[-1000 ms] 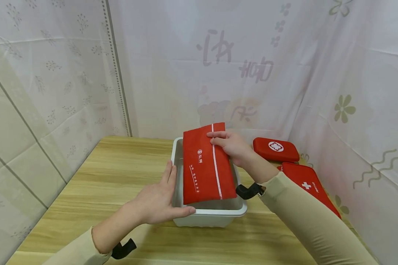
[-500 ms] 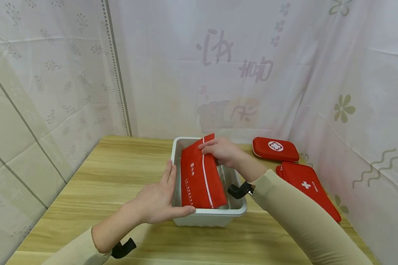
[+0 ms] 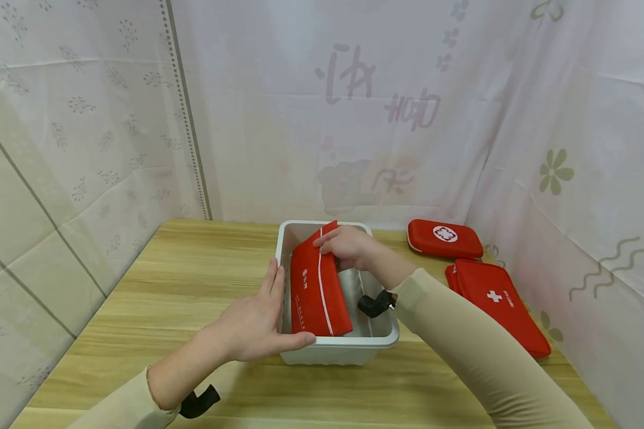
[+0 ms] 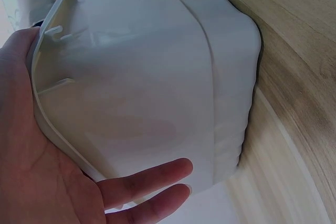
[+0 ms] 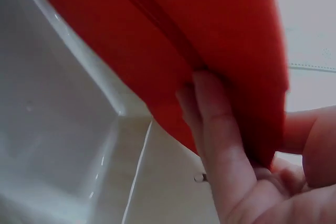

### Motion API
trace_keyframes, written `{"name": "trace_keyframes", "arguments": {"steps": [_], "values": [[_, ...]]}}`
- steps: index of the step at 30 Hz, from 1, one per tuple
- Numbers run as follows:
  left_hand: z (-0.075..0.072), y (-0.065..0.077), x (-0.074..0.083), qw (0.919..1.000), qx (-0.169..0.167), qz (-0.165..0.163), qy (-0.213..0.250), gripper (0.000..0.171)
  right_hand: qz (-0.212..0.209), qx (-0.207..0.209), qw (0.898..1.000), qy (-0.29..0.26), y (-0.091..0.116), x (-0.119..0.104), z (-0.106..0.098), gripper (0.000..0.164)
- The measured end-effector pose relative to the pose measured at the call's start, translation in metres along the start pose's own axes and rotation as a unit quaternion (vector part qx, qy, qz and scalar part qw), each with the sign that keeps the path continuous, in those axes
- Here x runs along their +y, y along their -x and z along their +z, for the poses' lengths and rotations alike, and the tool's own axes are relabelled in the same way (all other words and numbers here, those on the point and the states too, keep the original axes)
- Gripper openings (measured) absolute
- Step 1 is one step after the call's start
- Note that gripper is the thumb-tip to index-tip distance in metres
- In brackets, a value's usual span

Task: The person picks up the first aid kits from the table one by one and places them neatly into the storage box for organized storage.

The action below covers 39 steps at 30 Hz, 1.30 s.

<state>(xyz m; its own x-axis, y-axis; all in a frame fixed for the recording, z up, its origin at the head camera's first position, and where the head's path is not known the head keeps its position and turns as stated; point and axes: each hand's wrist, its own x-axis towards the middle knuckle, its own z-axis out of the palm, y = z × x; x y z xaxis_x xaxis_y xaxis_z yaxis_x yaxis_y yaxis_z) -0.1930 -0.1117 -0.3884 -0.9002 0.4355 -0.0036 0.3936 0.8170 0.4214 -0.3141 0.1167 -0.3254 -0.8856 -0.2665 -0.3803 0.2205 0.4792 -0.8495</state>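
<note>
The flat red fabric pouch [image 3: 313, 286], printed white and crossed by a pale stripe, slants inside the smooth pale plastic bin [image 3: 354, 342], between the hands. Only the left wrist view shows the bin's rippled lower wall; only the right wrist view shows the pouch's other face, with a dark line, perhaps a zip, though blurred. The left hand [image 3: 252, 328] spreads wide, straight-fingered, against the rim; the right hand [image 3: 351, 245] pinches the pouch's far part. Beyond the right hand sits a rounded red case [image 3: 445, 239].
</note>
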Motion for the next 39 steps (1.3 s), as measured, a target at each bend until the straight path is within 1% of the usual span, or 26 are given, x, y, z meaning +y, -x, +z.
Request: {"name": "trace_keyframes", "arguments": {"steps": [4, 7, 15, 23, 27, 33, 39], "values": [[0.000, 0.000, 0.000, 1.0000, -0.002, -0.001, 0.002, 0.141, 0.007, -0.030, 1.000, 0.004, -0.001, 0.001, 0.002, 0.046], [-0.001, 0.000, 0.000, 1.0000, -0.001, -0.002, 0.003, 0.140, 0.006, -0.043, 0.999, 0.020, 0.001, 0.002, 0.002, 0.047], [0.000, -0.001, 0.002, 1.0000, 0.004, -0.003, -0.003, 0.138, 0.010, -0.034, 0.995, 0.090, 0.014, 0.003, -0.010, 0.053], [0.000, 0.000, 0.001, 1.0000, 0.005, -0.005, 0.001, 0.140, 0.015, -0.053, 0.996, 0.075, 0.022, 0.008, -0.022, 0.060], [0.001, 0.000, 0.001, 1.0000, 0.009, -0.002, 0.001, 0.141, 0.013, -0.048, 0.995, 0.091, 0.022, 0.013, -0.027, 0.059], [0.001, 0.001, 0.000, 0.9999, 0.011, 0.000, -0.002, 0.142, 0.010, -0.026, 0.994, 0.108, 0.024, 0.015, -0.033, 0.056], [0.001, 0.001, 0.001, 0.9999, 0.011, 0.003, -0.003, 0.142, -0.016, -0.024, 0.994, 0.102, 0.031, 0.014, -0.041, 0.052]]}}
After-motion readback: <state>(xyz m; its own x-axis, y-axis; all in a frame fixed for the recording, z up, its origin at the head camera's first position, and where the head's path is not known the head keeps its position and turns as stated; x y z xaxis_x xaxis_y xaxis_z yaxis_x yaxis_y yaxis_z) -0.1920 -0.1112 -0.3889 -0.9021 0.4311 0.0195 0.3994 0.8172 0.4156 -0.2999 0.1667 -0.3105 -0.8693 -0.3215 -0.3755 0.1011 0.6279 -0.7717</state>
